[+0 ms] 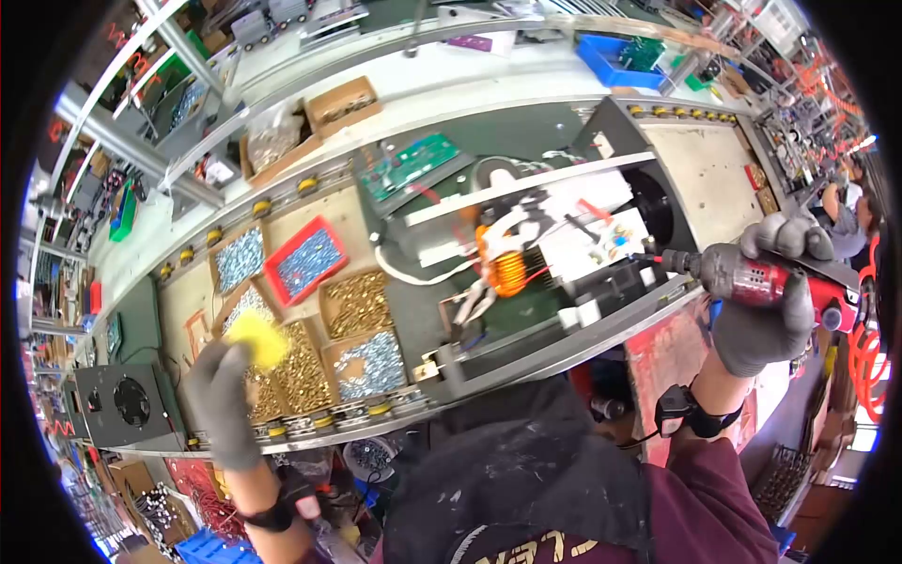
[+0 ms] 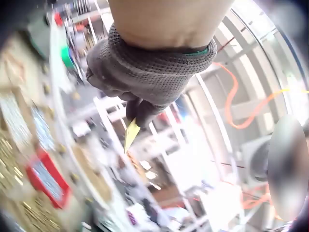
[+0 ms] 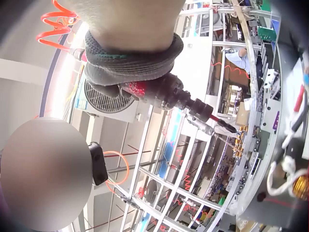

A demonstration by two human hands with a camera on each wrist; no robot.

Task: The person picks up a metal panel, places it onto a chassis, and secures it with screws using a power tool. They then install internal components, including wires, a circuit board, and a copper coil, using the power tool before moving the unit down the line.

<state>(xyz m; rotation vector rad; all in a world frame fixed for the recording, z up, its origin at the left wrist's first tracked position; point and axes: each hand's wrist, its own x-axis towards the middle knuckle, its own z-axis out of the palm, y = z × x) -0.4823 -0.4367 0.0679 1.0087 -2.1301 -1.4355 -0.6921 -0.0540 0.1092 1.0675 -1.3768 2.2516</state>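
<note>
My gloved left hand (image 1: 224, 404) is over the screw boxes at the left. It pinches a thin, flat yellow piece (image 1: 260, 338), seen nearly edge-on in the left wrist view, where thumb and finger meet on the yellow piece (image 2: 131, 135). At the right, my gloved right hand (image 1: 759, 334) grips a red and black power screwdriver (image 1: 738, 274). Its bit points left toward a metal chassis (image 1: 601, 324) holding an orange-wound coil (image 1: 508, 273), white wires and a white bracket. The right wrist view shows the power screwdriver (image 3: 166, 92) with its bit (image 3: 224, 124) extended.
Cardboard boxes of brass and silver screws and a red tray (image 1: 274, 278) sit on the conveyor. A green circuit board (image 1: 413, 164) lies behind the coil. A black fan panel (image 1: 127, 404) stands far left, a blue bin (image 1: 601, 66) at the back. An orange coiled hose (image 1: 869, 329) hangs at right.
</note>
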